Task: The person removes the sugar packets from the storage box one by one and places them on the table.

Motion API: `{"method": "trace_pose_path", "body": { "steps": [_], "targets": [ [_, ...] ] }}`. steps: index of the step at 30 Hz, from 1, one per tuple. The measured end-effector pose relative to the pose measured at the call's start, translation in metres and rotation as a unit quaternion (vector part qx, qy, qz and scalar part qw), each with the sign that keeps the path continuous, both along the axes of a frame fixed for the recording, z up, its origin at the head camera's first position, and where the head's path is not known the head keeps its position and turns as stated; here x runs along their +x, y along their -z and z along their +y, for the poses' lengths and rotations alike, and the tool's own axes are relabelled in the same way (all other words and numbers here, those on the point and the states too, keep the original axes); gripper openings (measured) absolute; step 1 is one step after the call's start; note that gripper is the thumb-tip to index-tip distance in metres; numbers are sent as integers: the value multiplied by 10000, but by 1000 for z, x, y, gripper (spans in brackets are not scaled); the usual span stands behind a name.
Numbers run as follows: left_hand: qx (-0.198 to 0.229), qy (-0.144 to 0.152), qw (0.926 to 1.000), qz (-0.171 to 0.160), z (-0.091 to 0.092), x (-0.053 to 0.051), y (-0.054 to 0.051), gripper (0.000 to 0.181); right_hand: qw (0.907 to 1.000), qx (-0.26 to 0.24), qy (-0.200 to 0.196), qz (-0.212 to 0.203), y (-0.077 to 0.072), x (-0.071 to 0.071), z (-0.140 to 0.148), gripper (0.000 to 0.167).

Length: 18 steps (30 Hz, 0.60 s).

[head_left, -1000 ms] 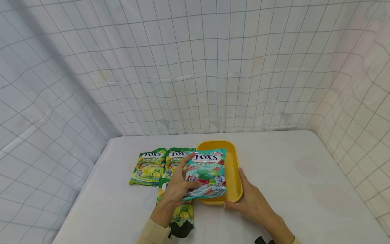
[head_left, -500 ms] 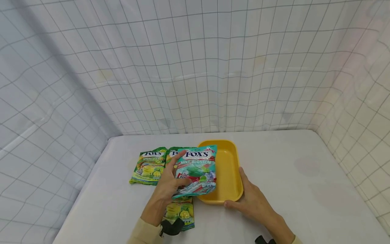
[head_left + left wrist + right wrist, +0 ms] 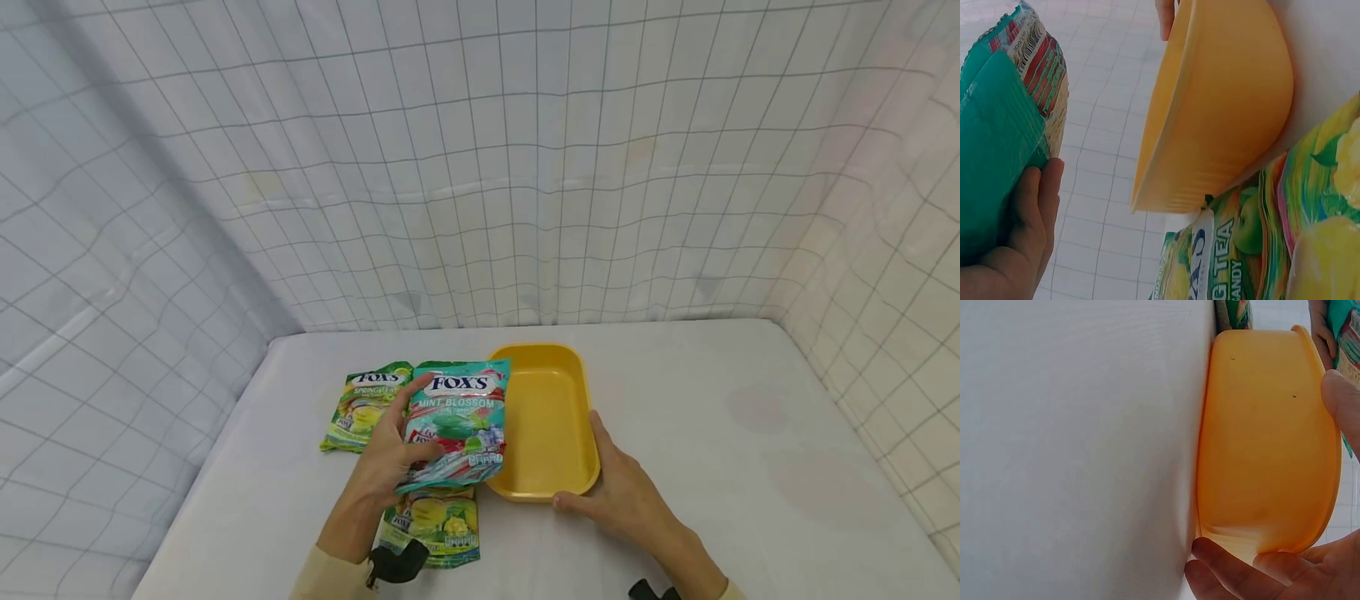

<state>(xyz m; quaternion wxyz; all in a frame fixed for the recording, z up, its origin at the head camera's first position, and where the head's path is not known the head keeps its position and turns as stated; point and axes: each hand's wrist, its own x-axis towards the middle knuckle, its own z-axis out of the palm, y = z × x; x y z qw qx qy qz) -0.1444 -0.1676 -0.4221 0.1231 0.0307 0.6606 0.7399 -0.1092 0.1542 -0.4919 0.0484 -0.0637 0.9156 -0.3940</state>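
Observation:
A teal Fox's Mint Blossom candy bag [image 3: 467, 425] is gripped by my left hand [image 3: 386, 458], thumb on its front and index finger along its left edge. The bag hangs above green candy bags and overlaps the left rim of a yellow plastic basin [image 3: 547, 425]. In the left wrist view, fingers [image 3: 1025, 212] hold the bag [image 3: 994, 144] from its back, apart from the basin [image 3: 1229, 100]. My right hand [image 3: 626, 500] holds the basin's near right corner. The right wrist view shows the thumb at the rim and the other fingers [image 3: 1235, 569] round the corner.
A green Spring Tea candy bag [image 3: 367, 408] lies left of the basin, another [image 3: 438, 525] in front. A third green bag is mostly hidden behind the teal one. White table cloth [image 3: 712, 458] spreads to the right; gridded white curtains [image 3: 480, 208] enclose the back and sides.
My left hand has moved left with the teal bag, from over the basin to above the green bags, uncovering the basin's inside. The right hand and basin have stayed put.

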Motion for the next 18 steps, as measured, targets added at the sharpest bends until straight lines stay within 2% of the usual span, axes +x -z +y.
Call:
{"method": "trace_pose_path", "body": {
  "steps": [12, 18],
  "targets": [
    [-385, -340, 9983, 276, -39, 15, -2, 103, 9999, -108, -118, -56, 0, 0, 1, 137],
    [-427, -496, 9973, 330, -51, 22, -3, 103, 9999, -89, -96, -92, -1, 0, 2, 137]
  ]
}}
